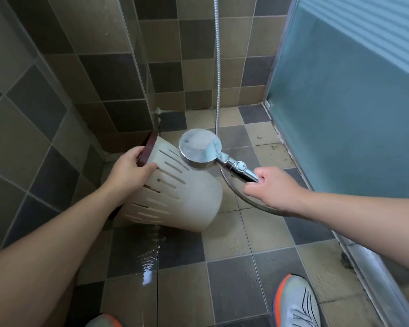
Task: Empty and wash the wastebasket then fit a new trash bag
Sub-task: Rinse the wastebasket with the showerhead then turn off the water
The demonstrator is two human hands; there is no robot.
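Note:
A white slotted wastebasket (pixel 182 197) with a dark brown rim is tipped on its side above the tiled floor, its mouth facing left toward the wall. My left hand (pixel 128 171) grips its rim at the top. My right hand (pixel 272 187) holds the chrome handle of a shower head (pixel 200 148), whose round face sits just above the basket's upper side. The metal hose (pixel 217 67) runs up the back wall and loops under my right hand. The basket's inside is hidden.
Water runs over the floor tiles (pixel 149 258) below the basket. A frosted glass door (pixel 345 102) with a metal track closes the right side. Tiled walls stand left and behind. My shoes (pixel 295 303) are at the bottom edge.

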